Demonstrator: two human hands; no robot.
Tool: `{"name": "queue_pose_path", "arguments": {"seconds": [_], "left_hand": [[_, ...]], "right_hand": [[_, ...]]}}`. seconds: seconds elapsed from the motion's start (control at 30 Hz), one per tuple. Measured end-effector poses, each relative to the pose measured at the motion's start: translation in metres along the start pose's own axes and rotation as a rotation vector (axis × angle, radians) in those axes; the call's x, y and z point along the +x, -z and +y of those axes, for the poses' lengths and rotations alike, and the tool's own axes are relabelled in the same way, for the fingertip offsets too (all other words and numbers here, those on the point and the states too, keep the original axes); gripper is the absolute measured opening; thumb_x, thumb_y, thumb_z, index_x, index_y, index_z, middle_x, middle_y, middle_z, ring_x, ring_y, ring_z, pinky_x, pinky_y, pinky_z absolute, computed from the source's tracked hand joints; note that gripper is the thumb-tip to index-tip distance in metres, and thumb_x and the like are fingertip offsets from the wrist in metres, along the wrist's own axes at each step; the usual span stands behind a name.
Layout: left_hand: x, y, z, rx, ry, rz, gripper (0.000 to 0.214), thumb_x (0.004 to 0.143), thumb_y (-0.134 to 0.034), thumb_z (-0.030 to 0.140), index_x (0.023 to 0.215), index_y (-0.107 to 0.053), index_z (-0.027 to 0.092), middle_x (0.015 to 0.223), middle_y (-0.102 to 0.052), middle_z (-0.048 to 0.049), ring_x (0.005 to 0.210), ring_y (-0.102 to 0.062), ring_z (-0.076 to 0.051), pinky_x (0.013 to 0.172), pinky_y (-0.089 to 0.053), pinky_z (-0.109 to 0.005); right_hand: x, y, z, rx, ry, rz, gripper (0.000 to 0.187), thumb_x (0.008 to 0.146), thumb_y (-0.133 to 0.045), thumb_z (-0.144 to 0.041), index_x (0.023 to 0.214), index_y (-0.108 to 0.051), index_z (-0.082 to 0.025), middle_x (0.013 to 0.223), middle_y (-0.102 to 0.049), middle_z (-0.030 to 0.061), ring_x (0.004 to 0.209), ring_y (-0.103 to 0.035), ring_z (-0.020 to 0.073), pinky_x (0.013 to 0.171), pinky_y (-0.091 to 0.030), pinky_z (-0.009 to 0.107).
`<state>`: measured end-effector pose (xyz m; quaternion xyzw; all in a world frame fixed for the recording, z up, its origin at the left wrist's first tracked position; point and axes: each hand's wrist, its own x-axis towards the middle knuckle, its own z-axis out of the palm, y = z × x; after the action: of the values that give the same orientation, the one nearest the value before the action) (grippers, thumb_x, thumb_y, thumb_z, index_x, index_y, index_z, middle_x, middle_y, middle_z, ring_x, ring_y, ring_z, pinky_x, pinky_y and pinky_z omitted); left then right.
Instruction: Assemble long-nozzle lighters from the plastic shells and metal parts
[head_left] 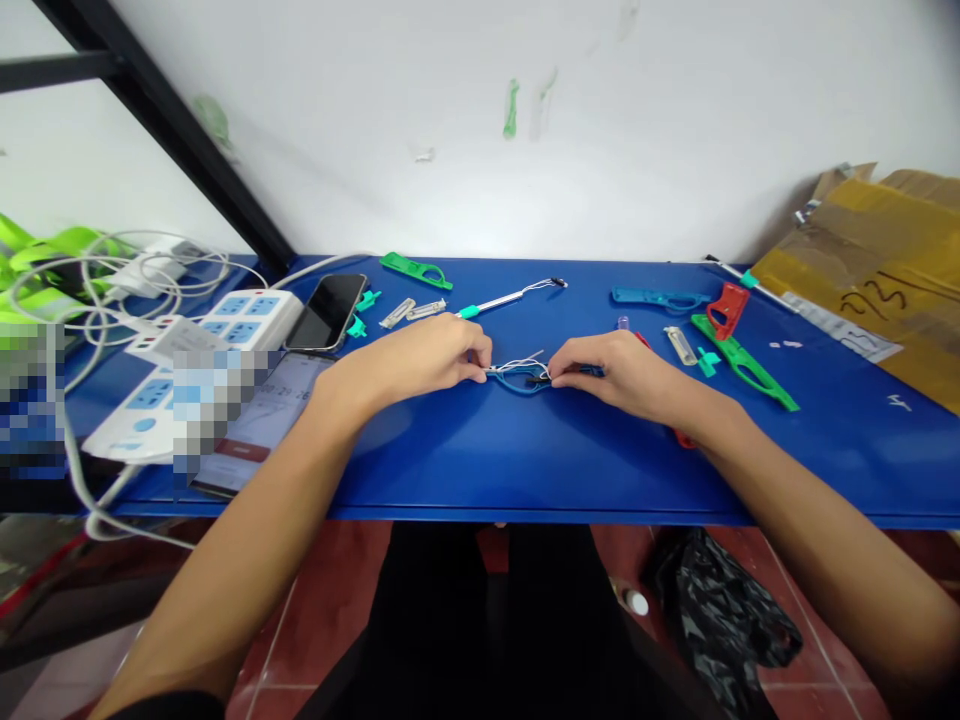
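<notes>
A blue plastic piece with a loop (521, 388) lies between my two hands, over the blue table. Thin white wires (517, 364) run along it from one hand to the other. My left hand (442, 352) pinches the wires at the left end, and its fingertips partly hide what is there. On the other side, my right hand (619, 362) is closed on the blue plastic piece's right end, by a small black part (538, 380). A white rod with a teal clip (491, 303) and wires lies just beyond my left hand.
Blue (660, 298), green (742, 362) and red (727, 310) plastic pieces lie at the right, by a taped cardboard box (877, 260). Another green piece (416, 270) lies at the back. Phones (328, 310) and a white power strip (259, 312) with cables occupy the left.
</notes>
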<state>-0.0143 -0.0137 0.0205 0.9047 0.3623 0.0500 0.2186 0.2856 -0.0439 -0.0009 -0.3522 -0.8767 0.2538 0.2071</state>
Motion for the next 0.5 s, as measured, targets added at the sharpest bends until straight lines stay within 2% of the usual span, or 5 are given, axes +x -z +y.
{"name": "queue_pose_path", "arguments": {"seconds": [0.13,0.27,0.4,0.5], "left_hand": [[0.001,0.0,-0.0029,-0.031,-0.023,0.022,0.013,0.094,-0.075,0.032,0.093,-0.084,0.022,0.098,-0.081,-0.0052,0.086,-0.072,-0.02,0.088,-0.051,-0.036],[0.0022,0.0,-0.0058,-0.071,-0.045,0.009,0.021,0.098,-0.073,0.039,0.095,-0.085,0.022,0.099,-0.083,-0.0056,0.085,-0.073,-0.02,0.083,-0.053,-0.035],[0.0042,0.0001,-0.0045,-0.076,0.013,-0.013,0.017,0.095,-0.073,0.034,0.091,-0.083,0.021,0.093,-0.082,-0.0042,0.081,-0.071,-0.018,0.078,-0.05,-0.032],[0.0059,-0.0013,-0.0057,-0.123,0.071,-0.045,0.018,0.095,-0.072,0.036,0.092,-0.08,0.02,0.09,-0.08,-0.004,0.078,-0.069,-0.018,0.072,-0.047,-0.031]], "right_hand": [[0.0004,0.0,0.0011,-0.001,-0.036,0.0,0.016,0.101,-0.068,-0.033,0.098,-0.08,-0.024,0.1,-0.085,0.0058,0.09,-0.078,0.023,0.085,-0.057,0.036],[0.0005,-0.0007,0.0015,0.004,-0.054,0.004,0.016,0.102,-0.069,-0.034,0.101,-0.081,-0.024,0.102,-0.085,0.0063,0.091,-0.078,0.0233,0.086,-0.058,0.036],[0.0003,-0.0008,0.0059,-0.022,0.012,-0.002,0.02,0.104,-0.067,-0.035,0.102,-0.082,-0.024,0.106,-0.084,0.0076,0.094,-0.077,0.0238,0.089,-0.059,0.038],[-0.0029,0.0022,0.0103,-0.044,0.082,-0.053,0.023,0.105,-0.066,-0.036,0.11,-0.085,-0.025,0.118,-0.083,0.0087,0.104,-0.077,0.0252,0.096,-0.06,0.041]]}}
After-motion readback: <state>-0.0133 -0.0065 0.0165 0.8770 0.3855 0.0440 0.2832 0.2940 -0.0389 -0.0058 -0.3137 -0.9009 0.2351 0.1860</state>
